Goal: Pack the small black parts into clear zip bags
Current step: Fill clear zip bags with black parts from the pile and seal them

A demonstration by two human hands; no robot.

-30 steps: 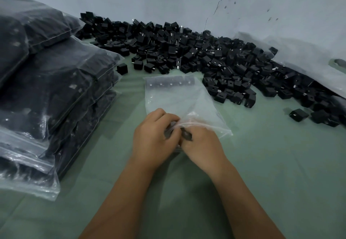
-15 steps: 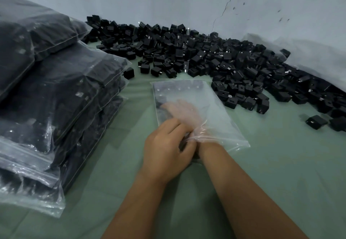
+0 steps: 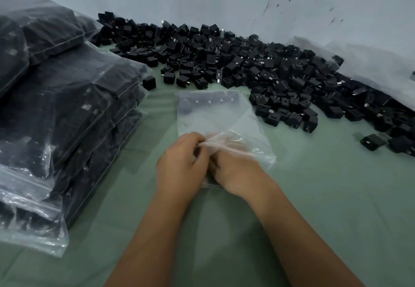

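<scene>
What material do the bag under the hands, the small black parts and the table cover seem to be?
Bag: thin clear plastic film, glossy and wrinkled. Parts: probably moulded hard plastic, matt black, sharp-edged blocks. Cover: likely green cloth or soft sheet, dull with shallow folds.

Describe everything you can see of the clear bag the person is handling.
The clear zip bag is thin, see-through plastic lying flat on the green cloth, its far end holding a row of black parts. At its crumpled near opening, the left hand pinches the edge while the right hand's fingers reach inside.
</scene>
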